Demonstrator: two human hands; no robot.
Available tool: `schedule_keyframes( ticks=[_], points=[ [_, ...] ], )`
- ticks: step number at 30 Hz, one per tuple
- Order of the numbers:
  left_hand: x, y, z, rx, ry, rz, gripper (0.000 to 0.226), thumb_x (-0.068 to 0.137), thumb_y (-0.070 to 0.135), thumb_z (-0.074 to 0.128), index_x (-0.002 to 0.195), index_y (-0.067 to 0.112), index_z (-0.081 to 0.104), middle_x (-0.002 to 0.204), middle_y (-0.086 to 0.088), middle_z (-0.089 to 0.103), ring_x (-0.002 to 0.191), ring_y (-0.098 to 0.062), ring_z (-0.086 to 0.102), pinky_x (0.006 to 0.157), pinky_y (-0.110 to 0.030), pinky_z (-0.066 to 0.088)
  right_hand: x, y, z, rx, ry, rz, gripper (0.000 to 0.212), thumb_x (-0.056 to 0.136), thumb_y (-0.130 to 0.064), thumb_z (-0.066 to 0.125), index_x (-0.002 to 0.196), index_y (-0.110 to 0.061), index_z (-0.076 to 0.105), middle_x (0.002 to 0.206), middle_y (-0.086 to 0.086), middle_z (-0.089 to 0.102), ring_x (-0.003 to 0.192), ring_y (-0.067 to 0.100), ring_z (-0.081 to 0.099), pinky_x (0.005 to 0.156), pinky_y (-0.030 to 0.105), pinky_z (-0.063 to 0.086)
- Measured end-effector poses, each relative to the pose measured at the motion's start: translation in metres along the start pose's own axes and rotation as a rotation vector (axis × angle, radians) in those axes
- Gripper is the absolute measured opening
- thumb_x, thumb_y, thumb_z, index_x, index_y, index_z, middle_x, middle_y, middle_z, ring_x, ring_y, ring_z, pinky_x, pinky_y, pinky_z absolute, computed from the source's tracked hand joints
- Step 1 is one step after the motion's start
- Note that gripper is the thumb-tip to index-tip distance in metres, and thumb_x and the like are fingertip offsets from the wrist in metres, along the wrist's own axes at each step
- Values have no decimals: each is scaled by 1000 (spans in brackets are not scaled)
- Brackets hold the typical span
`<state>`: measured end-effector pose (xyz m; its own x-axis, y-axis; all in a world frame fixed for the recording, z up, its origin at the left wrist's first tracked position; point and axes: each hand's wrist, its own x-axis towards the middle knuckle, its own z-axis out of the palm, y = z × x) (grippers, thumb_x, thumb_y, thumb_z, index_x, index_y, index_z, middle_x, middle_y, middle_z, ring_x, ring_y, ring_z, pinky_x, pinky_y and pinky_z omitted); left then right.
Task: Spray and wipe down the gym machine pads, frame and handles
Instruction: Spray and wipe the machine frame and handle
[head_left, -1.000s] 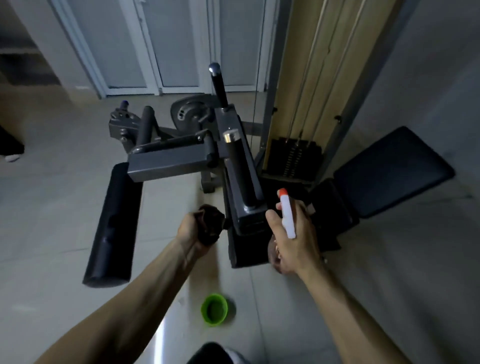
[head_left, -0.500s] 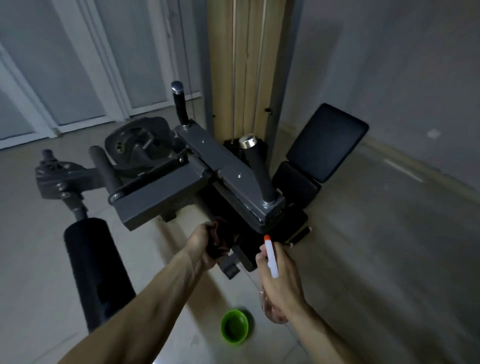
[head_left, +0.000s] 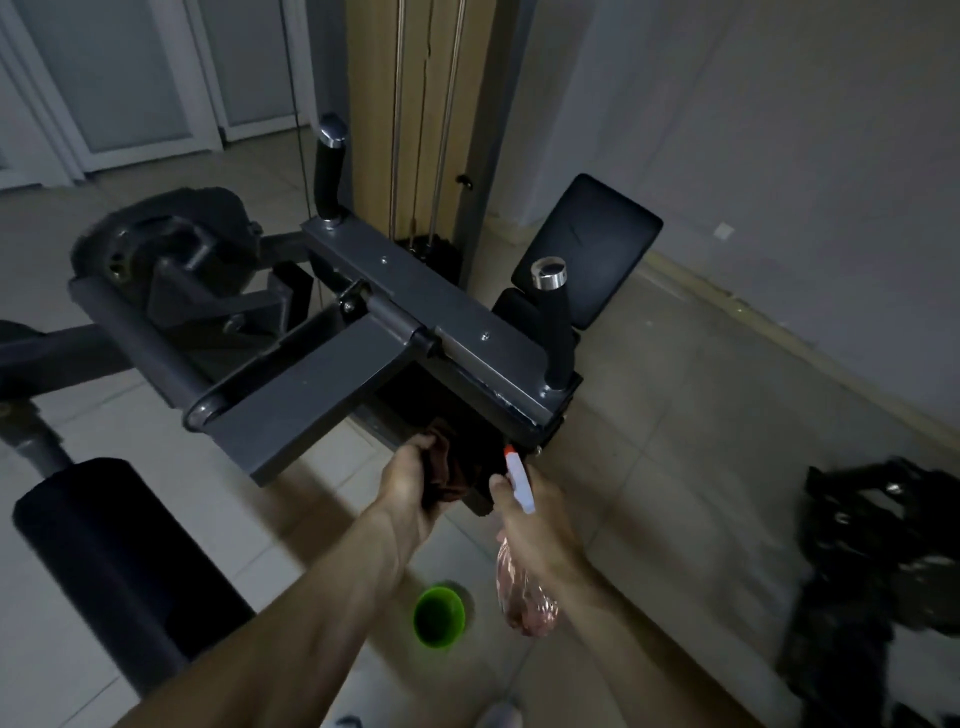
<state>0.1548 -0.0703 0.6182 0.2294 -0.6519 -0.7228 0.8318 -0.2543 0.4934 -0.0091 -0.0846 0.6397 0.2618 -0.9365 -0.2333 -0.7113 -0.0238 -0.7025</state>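
Far left of the bar (head_left: 441, 322), low and close to me, the black roller (head_left: 104, 561) reaches out over the floor (head_left: 675, 467). Above it, left of the bar and farther off, sits the machine's dark round disc (head_left: 171, 249). The flat grey arm (head_left: 311, 400) runs from the bar's middle down toward the lower left, with a thin rod alongside it. At the bar's far end the far handle (head_left: 330, 171) rises, black grip and chrome cap, beside the wooden column (head_left: 374, 104) that stands behind the bar.

Below the bar's near end is my left hand (head_left: 410, 488). Its fingers are curled tight round a bunched dark cloth (head_left: 447, 467), which is lifted to the shadowed part under the bar. It is too dark there for me to tell whether the cloth touches. Farther down from the bar, on the floor between my forearms, a green cup (head_left: 439, 616) stands upright.

Just right of the cloth, under the bar's near corner, my right hand (head_left: 540, 525) grips the bottle (head_left: 521, 483). My fingers are wrapped round its neck, the white head with its orange tip points up at the bar's near end, and the clear body hangs below my hand. I cannot tell whether a finger lies on the trigger.

On the bar's near end the near handle (head_left: 556, 322) stands, leaning a little, chrome cap on top. Beyond it, right of the bar, the black back pad (head_left: 597, 244) is tilted. Far right of the bar a black heap (head_left: 883, 545) lies on the floor, too blurred to make out.
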Motion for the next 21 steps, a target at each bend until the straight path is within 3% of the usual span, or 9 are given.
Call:
schedule_keyframes(
  ticks=[4, 7, 9, 10, 11, 13, 15, 19, 21],
  points=[
    [22, -12, 31, -84, 39, 10, 32, 95, 28, 64, 125, 17, 65, 111, -14, 75, 98, -30, 73, 61, -33, 58, 14, -1, -34, 8, 15, -23, 23, 104, -31, 55, 126, -34, 58, 106, -20, 64, 89, 2, 68, 73, 15, 54],
    [38, -35, 58, -172, 62, 23, 33, 94, 22, 63, 127, 18, 64, 111, -12, 76, 100, -29, 73, 59, -32, 60, 39, 12, -60, -86, 176, -43, 25, 104, -5, 54, 123, 10, 60, 107, 25, 67, 93, 29, 67, 73, 17, 47],
    [46, -54, 79, -194, 64, 80, 38, 97, 13, 60, 134, 20, 60, 120, -12, 72, 108, -29, 70, 73, -38, 63, 63, 22, -69, -140, 197, -62, 33, 105, -9, 55, 127, 16, 56, 124, 38, 57, 97, 33, 66, 84, 27, 51],
    [50, -64, 89, -165, 59, 116, 44, 98, 12, 58, 141, 24, 56, 128, -11, 69, 114, -28, 67, 89, -43, 60, 71, 23, -75, -160, 187, -107, 37, 105, -18, 55, 131, 9, 56, 108, 18, 66, 96, 22, 65, 89, 28, 56],
    [54, -75, 98, -144, 64, 147, 50, 101, 12, 57, 148, 28, 50, 135, -8, 64, 122, -27, 62, 104, -47, 53, 80, 29, -79, -218, 153, -162, 36, 104, -24, 54, 131, 0, 56, 103, -8, 52, 94, 11, 62, 95, 34, 57],
    [62, -90, 116, -94, 99, 222, 56, 106, 16, 52, 157, 34, 37, 146, -4, 56, 133, -23, 54, 118, -47, 40, 89, 34, -92, -219, 86, -301, 38, 101, -23, 56, 137, -12, 56, 118, -12, 63, 111, -3, 58, 108, 22, 48],
    [72, -91, 129, -85, 167, 302, 58, 108, 22, 48, 160, 39, 29, 151, -1, 52, 138, -22, 49, 120, -47, 37, 99, 42, -103, -267, 45, -450, 55, 97, -25, 54, 152, -17, 48, 140, -4, 59, 131, 1, 51, 114, 20, 40],
    [100, -58, 130, -158, 334, 377, 53, 106, 24, 51, 154, 41, 39, 138, 2, 63, 125, -22, 61, 111, -47, 47, 120, 58, -104, -508, 38, -457, 60, 95, -22, 66, 150, -6, 46, 98, 8, 67, 81, 6, 61, 80, 37, 63],
    [116, -27, 122, -182, 373, 420, 52, 105, 23, 53, 154, 37, 41, 136, 1, 65, 123, -23, 63, 112, -45, 47, 124, 56, -106, -544, 41, -469, 57, 93, -15, 72, 144, -4, 52, 92, 4, 68, 76, 6, 62, 75, 36, 63]
  ],
)
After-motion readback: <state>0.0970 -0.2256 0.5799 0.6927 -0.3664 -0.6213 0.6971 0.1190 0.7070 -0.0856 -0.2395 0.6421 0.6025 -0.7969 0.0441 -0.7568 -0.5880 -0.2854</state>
